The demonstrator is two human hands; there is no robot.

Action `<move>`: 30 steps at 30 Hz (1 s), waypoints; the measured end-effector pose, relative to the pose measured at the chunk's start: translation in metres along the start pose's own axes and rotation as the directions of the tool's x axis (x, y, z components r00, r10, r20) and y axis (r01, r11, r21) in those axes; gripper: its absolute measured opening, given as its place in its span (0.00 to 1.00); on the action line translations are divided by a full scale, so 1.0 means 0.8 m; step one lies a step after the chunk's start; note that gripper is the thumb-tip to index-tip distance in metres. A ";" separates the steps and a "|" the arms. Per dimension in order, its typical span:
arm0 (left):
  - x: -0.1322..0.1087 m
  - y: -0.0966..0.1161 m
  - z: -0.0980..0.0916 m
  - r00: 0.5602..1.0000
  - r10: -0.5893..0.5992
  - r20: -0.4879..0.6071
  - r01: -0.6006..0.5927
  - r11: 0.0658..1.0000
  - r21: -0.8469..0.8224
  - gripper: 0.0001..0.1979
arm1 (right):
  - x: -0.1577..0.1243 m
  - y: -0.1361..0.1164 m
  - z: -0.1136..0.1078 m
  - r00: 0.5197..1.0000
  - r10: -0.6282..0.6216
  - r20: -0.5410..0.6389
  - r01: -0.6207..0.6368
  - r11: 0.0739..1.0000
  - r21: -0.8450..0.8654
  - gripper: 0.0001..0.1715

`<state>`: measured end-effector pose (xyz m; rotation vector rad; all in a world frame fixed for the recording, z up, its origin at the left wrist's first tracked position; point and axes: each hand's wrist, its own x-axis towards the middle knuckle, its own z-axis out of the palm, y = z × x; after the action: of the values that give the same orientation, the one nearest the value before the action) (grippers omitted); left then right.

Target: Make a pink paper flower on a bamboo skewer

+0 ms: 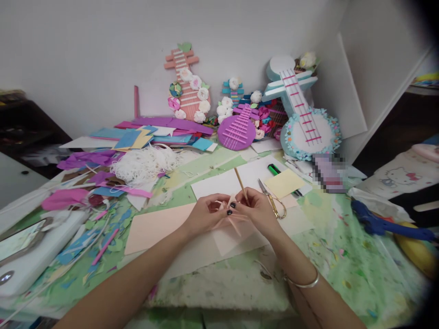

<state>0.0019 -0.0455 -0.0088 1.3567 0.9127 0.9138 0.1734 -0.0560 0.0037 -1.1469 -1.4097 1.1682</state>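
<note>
My left hand (206, 211) pinches a pale peach strip (222, 204) that looks like paper or thin foam, with its thumb meeting the right thumb. Between the fingers of my right hand (258, 209) a thin wooden stick (240, 181) points up and to the left. Both hands hover close over peach sheets (154, 226), where more narrow pale strips (234, 225) hang below the fingers. The fingers partly hide where strip and stick meet. Gold-handled scissors (273, 204) lie just right of my right hand, beside a small yellow sheet (284, 183).
Decorated model lutes in pink (192, 98), purple (236, 130) and pale blue (308, 125) lean at the back. White string (146, 164) and coloured scraps (82, 160) crowd the left, near a phone (22, 240). A green marker (273, 169) and a blue glue gun (380, 219) lie rightward.
</note>
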 end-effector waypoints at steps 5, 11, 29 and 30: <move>0.000 0.003 0.000 0.999 0.019 -0.051 -0.019 1.000 0.001 0.16 | 0.002 0.000 0.000 0.994 -0.060 -0.094 0.056 0.997 -0.050 0.12; -0.001 0.004 -0.001 0.998 0.041 -0.040 -0.041 0.999 -0.001 0.17 | 0.000 -0.003 0.000 1.000 -0.001 -0.025 0.002 1.000 0.030 0.13; -0.001 0.004 -0.002 0.999 0.036 0.032 -0.032 0.993 -0.111 0.15 | -0.001 -0.005 0.001 0.983 0.063 0.171 -0.089 0.985 0.147 0.17; -0.001 0.004 -0.002 0.999 0.046 0.024 -0.043 0.993 -0.114 0.14 | 0.000 -0.005 0.001 0.979 0.080 0.190 -0.111 0.981 0.161 0.18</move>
<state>0.0003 -0.0459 -0.0053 1.2929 0.8007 0.9652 0.1723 -0.0566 0.0075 -1.0163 -1.3712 1.4654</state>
